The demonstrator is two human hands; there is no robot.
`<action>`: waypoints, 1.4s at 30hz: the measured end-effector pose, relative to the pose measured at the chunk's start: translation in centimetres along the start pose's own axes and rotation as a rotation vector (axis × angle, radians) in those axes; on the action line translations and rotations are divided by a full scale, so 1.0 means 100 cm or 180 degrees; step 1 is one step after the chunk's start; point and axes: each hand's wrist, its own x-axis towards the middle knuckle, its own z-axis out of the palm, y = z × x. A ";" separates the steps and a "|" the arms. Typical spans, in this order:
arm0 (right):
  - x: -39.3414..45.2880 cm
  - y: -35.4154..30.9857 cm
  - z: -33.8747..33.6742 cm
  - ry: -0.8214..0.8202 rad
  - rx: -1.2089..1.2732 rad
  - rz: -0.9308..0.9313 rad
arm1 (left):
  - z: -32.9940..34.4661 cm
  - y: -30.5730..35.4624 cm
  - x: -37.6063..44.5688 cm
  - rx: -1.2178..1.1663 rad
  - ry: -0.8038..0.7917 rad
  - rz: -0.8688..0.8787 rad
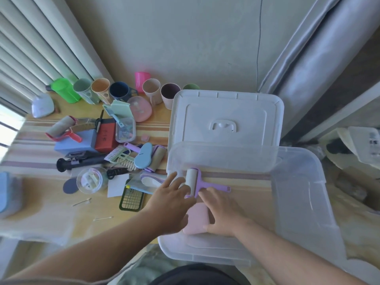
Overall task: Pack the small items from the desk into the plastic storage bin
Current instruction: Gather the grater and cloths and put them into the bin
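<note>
Room: We saw a pale wall at the back, white blinds [30, 48] on the left and a grey curtain [320, 58] on the right.
Counter: The counter [154, 128] was light wood with stripes, and many small things lay on its left half.
Cups: We saw a row of cups [100, 88] along the wall, next to a green jug [62, 89] and a pink cup [141, 79].
Pile: In the pile we saw a red box [106, 135], a blue box [76, 142], a red lint roller [61, 128], a white comb [116, 153] and a green grid [131, 199].
Bin: The clear plastic bin [298, 194] sat on the right side of the counter, close to us, with its top open.
Lid: The white lid [226, 116] lay flat just behind the bin.
Purple roller: We saw a purple lint roller [198, 182] inside the bin, near its left wall.
Pink thing: A soft pink thing [196, 221] lay in the bin too, closer to us than the purple roller.
Left hand: Our left hand [171, 202] was loose, with straight fingers reaching to the white roll of the purple roller.
Right hand: Our right hand [221, 210] was flat and loose, resting on the pink thing, with its fingertips at the roller's handle.
</note>
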 end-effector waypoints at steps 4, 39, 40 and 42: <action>0.002 -0.014 -0.012 0.0131 0.0182 0.0158 | 0.008 -0.010 -0.018 -0.0776 0.0967 -0.0118; 0.182 -0.204 0.025 0.0172 0.0236 0.1498 | 0.167 -0.204 -0.110 -0.2768 -0.0330 -0.1383; 0.180 -0.204 0.024 0.0222 0.0378 0.1500 | 0.164 -0.209 -0.113 -0.2859 -0.0248 -0.1445; 0.175 -0.201 0.021 0.0174 0.0474 0.1504 | 0.157 -0.220 -0.119 -0.2832 -0.0129 -0.1603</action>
